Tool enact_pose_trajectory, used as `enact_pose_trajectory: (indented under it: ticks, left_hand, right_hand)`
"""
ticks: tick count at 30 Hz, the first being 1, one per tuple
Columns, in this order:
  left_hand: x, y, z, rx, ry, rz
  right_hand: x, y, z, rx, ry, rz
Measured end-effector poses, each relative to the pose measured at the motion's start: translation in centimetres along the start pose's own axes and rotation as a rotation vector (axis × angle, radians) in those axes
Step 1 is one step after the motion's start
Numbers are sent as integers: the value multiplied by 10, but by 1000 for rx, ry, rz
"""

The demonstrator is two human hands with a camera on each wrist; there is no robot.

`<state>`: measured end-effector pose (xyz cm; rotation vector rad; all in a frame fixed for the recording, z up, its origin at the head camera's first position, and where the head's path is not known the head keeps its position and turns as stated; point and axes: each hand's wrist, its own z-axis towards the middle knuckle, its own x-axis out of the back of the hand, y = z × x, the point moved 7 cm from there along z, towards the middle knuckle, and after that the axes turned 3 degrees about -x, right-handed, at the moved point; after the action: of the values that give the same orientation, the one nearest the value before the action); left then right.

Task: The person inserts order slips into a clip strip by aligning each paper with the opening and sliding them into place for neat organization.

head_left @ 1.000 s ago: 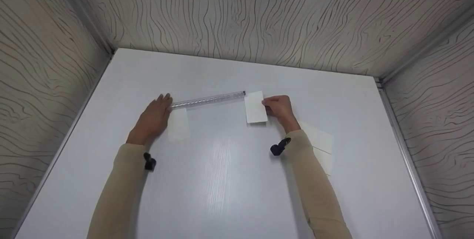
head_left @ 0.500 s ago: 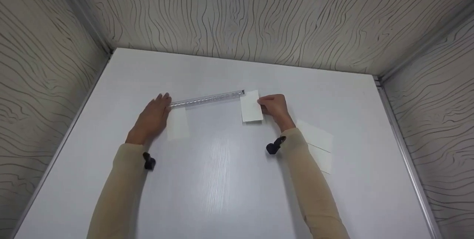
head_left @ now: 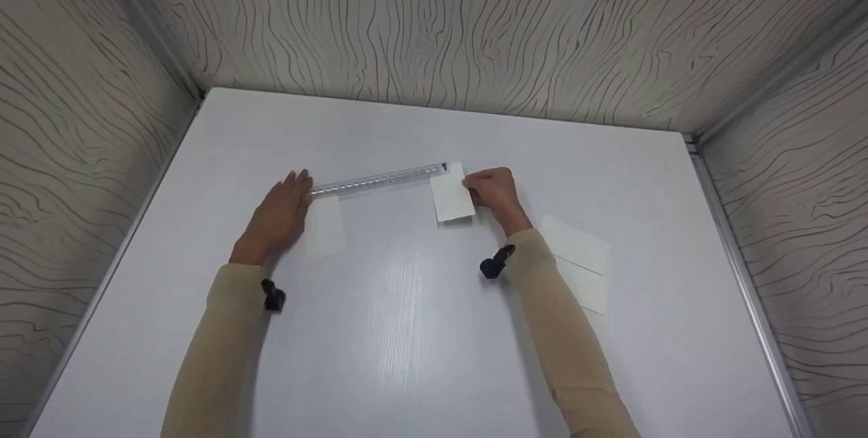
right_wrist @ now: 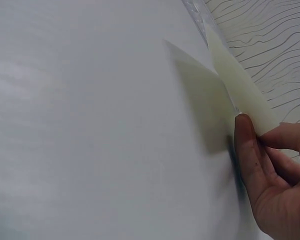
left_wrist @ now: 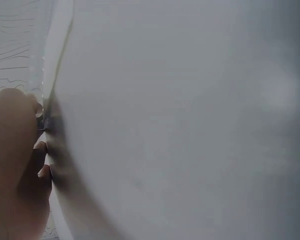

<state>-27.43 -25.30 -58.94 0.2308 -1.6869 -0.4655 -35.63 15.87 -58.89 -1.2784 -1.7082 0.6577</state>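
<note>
A clear plastic ruler [head_left: 376, 182] lies slanted across the upper table in the head view. My left hand [head_left: 277, 215] rests on its left end with fingers reaching forward; in the left wrist view those fingertips [left_wrist: 44, 172] touch the table. Below that end lies a pale paper card [head_left: 325, 226]. My right hand [head_left: 495, 192] pinches the right edge of another pale card [head_left: 453, 195], at the ruler's other end. The right wrist view shows this held card [right_wrist: 242, 90] tilted, casting a shadow, with thumb and fingers on its near edge.
Several more pale cards [head_left: 580, 272] lie overlapping beside my right forearm, which partly hides them. They rest on a white table [head_left: 380, 356], enclosed at the back and sides by wood-grain patterned walls [head_left: 434, 31]. A black wrist device [head_left: 497, 263] sticks out from the right sleeve.
My right hand has moved left with the pinched card, bringing it further over the ruler's right end and tilting it slightly. The left hand has stayed in place.
</note>
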Motion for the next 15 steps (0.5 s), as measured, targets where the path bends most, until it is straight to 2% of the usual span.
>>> enact_pose_trajectory:
  ticks: [15]
  left_hand:
    - [2, 2, -2, 1, 4, -12]
  right_hand:
    - [-15, -4, -3, -2, -11, -20]
